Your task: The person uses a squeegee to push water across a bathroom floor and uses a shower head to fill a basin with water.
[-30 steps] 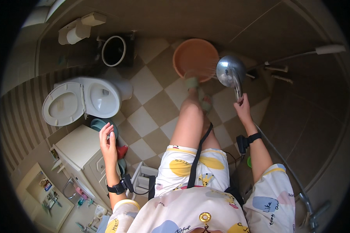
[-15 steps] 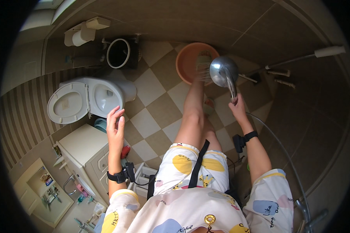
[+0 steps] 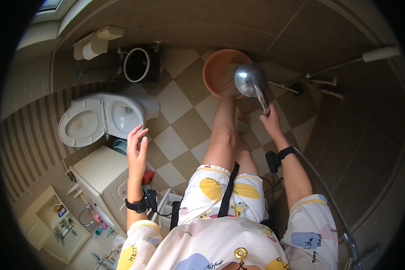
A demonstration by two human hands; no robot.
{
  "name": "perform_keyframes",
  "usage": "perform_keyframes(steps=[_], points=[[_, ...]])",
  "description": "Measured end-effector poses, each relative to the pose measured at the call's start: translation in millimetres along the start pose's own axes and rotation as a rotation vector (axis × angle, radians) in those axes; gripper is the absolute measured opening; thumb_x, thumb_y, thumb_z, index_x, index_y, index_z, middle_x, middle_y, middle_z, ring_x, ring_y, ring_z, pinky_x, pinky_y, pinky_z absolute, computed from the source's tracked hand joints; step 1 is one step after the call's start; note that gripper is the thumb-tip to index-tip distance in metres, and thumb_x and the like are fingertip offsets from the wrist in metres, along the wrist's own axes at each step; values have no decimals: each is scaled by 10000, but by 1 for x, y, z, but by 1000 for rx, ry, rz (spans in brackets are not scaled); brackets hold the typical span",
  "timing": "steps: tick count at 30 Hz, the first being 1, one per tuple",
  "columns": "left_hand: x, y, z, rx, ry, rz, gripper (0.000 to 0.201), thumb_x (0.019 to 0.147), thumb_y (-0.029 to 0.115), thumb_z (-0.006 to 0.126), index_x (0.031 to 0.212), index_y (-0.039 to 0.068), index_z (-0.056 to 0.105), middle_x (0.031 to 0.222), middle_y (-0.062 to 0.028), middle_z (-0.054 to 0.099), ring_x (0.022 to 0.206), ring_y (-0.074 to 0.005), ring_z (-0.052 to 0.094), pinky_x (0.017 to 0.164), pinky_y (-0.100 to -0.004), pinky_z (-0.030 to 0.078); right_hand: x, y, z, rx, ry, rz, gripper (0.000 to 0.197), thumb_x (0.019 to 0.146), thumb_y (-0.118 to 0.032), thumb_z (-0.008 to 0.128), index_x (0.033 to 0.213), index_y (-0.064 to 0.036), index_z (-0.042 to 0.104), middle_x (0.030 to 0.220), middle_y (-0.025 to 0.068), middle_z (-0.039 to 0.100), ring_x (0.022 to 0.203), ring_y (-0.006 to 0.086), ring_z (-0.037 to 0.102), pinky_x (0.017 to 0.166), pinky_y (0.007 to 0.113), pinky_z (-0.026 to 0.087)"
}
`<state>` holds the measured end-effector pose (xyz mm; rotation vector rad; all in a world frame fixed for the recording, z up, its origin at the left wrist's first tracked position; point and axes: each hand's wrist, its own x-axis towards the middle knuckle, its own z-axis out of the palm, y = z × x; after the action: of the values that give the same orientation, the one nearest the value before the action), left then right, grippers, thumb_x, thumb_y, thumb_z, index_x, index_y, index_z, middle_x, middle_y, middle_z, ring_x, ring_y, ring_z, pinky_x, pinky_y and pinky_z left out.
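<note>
My right hand is closed round the handle of a chrome shower head, which sprays water toward an orange basin on the floor. One of my feet, in a light slipper, is in the basin, partly hidden by the shower head. The other foot, also in a slipper, stands on the tiles behind it. A thin hose runs down along my right arm. My left hand is raised in the air with its fingers apart, holding nothing, near the toilet's front edge.
To the left stands a toilet with its lid up. Behind it are a black bin with a white rim and a toilet paper holder. A white cabinet is close to my left forearm. Pipe fittings stick out at the right wall.
My right hand has shifted the shower head slightly to the left. My left hand has moved a little to the right and down, still with its fingers apart.
</note>
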<state>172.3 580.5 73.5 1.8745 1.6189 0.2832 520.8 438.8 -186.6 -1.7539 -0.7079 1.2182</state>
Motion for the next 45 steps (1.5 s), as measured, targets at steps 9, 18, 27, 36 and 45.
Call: perform_keyframes(steps=[9,18,27,36,45], points=[[5,-3,3,-15,-28,29,250,876,176,516,1069,37,591,1237,-102,476,1073,-201,467,813,-280,388,39,-3,-1,61,202,-73,237,725,-64,580,851,-48,381,734,39,381,674,140,383,636,272,368],[8,0,6,-29,-50,24,250,878,164,515,1080,37,589,1245,-107,464,1089,-201,462,830,-280,387,46,-11,1,59,200,-78,226,704,-61,552,840,-42,373,727,48,359,660,165,356,618,284,356],[7,0,5,-41,-50,9,246,875,162,521,1078,40,592,1248,-102,461,1100,-197,460,830,-276,393,44,-10,5,153,199,-101,230,707,-44,572,821,-52,373,721,21,372,660,135,372,617,260,361],[19,5,13,-11,-41,68,236,869,156,524,1069,53,597,1242,-95,471,1065,-186,472,814,-275,402,41,-5,3,92,160,-101,246,703,-28,543,858,-43,352,725,42,331,659,157,337,610,262,337],[47,35,26,-54,-56,80,235,866,161,525,1054,41,599,1230,-73,474,810,-125,509,707,-243,421,38,-1,5,92,179,-90,244,691,-29,547,857,-40,368,695,43,339,629,165,345,597,283,361]])
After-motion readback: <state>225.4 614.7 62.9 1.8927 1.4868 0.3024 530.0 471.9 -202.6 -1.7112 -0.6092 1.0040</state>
